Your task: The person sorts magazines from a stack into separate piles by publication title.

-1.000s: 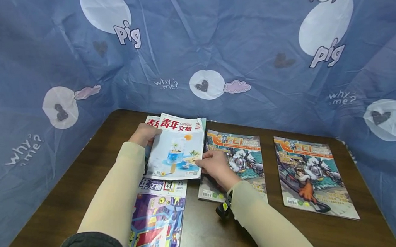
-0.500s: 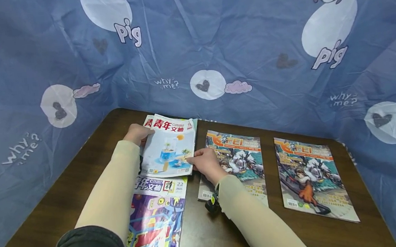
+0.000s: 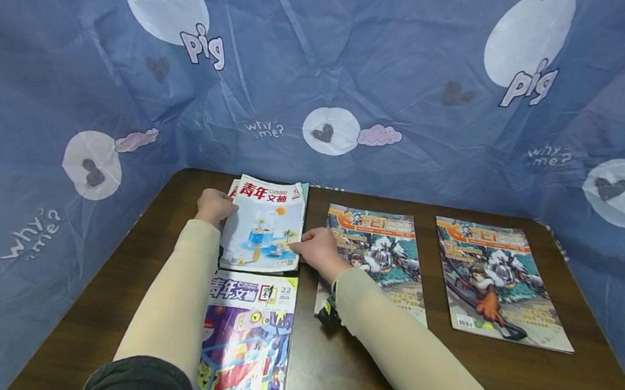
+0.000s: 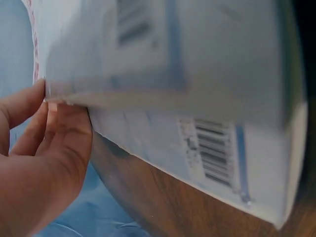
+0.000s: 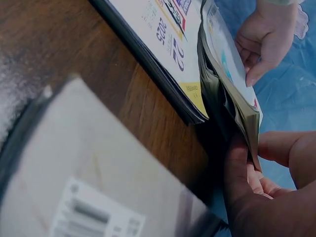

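Note:
A white magazine (image 3: 262, 226) with red title characters and a blue beach picture lies at the table's back left, over another red-titled magazine (image 3: 233, 189) that peeks out at its left. My left hand (image 3: 215, 205) pinches its left edge, thumb above and fingers below; in the left wrist view the hand (image 4: 47, 153) is at the upper copy while a barcoded cover (image 4: 212, 153) shows beneath. My right hand (image 3: 319, 252) holds the lower right edge between thumb and fingers, and the right wrist view shows its pages (image 5: 232, 98) slightly spread.
Just in front lies a purple, colourful magazine (image 3: 245, 353). To the right are two matching magazines with orange titles, one (image 3: 383, 257) partly covered by my right arm, the other (image 3: 498, 278) near the right side of the brown table (image 3: 81, 335). Blue patterned cloth (image 3: 257, 52) hangs behind.
Both hands have shifted the white magazine left and slightly back, so it overlaps the lower copy more closely. More of the purple magazine's title shows. The orange-titled magazines stay put.

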Tool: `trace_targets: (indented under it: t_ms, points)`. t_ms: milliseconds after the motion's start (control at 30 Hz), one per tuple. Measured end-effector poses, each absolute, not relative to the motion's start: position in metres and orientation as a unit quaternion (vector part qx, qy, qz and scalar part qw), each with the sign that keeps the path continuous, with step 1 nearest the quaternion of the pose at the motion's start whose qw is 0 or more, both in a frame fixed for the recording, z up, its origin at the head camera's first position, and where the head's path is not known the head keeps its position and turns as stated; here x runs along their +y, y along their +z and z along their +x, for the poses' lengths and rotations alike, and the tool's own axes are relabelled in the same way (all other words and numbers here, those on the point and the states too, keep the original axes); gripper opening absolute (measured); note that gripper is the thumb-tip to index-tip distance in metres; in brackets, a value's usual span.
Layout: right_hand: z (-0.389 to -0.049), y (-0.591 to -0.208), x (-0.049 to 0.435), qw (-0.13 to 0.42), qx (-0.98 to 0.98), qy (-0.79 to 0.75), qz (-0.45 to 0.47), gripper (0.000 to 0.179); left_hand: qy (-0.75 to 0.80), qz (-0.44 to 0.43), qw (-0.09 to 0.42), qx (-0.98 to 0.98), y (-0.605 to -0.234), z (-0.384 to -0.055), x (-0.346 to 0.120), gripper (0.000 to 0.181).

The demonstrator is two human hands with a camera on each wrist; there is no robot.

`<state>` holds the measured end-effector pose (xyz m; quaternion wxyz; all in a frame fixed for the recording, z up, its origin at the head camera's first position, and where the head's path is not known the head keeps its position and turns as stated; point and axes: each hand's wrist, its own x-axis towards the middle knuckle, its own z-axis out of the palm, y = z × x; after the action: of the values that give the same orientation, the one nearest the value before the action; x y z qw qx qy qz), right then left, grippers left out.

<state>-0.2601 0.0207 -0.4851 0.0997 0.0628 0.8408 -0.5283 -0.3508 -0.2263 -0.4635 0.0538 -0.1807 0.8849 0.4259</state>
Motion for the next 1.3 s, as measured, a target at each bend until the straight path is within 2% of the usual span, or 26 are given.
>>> trace_targets:
  t_ms: [267,500,700,867,967,1067,1167,1300]
  points:
    - [-0.261,-0.483,0.018,0.101,0.862,-0.495,0.042,0.021,0.388,-0.17,0.017,0.906,-0.463,-0.35,-0.222,0.028]
    - [-0.256,-0.477,0.023,0.102,0.888,-0.449,0.01,0.023,0.315,-0.139,-0.008,0.939,-0.468,-0.348,-0.222,0.011]
    - [-0.249,-0.47,0.03,0.101,0.897,-0.43,-0.007,0.023,0.322,-0.136,-0.019,0.937,-0.461,-0.335,-0.215,0.024]
    - [-0.242,-0.459,0.042,0.102,0.884,-0.457,-0.012,0.021,0.32,-0.107,-0.043,0.94,-0.456,-0.327,-0.201,0.016]
    - [-0.238,-0.452,0.05,0.095,0.869,-0.485,-0.015,0.03,0.333,-0.083,-0.06,0.937,-0.449,-0.32,-0.188,0.014]
    - [-0.234,-0.448,0.059,0.082,0.859,-0.505,-0.018,0.039,0.365,-0.059,-0.056,0.927,-0.44,-0.311,-0.171,0.018]
    - [-0.229,-0.445,0.072,0.064,0.852,-0.519,-0.012,0.04,0.396,-0.037,-0.036,0.917,-0.432,-0.3,-0.152,0.026]
    - [-0.223,-0.441,0.09,0.037,0.844,-0.535,0.005,0.04,0.42,-0.013,-0.017,0.907,-0.424,-0.285,-0.126,0.025]
